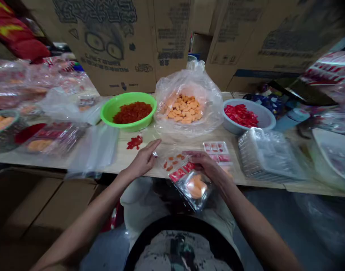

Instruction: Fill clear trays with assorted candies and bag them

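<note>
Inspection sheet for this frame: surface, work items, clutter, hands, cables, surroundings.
Surface: wooden table, mostly covered.
Job's things: clear compartment tray, part filled with red and orange pieces, at the table's near edge.
Clutter: green bowl, bag of orange pieces, grey bowl, stack of empty trays, loose red pieces.
Hands: left hand open, flat beside the tray; right hand holds it.
Cables: nothing seen.
Surroundings: cardboard boxes behind.

No wording can be read: the dark print on the cardboard boxes (110, 56) at the far side, beside a drawn pair of round eyes, is upside down and blurred, and the red-and-white packets (329, 67) at far right are smeared.
</note>
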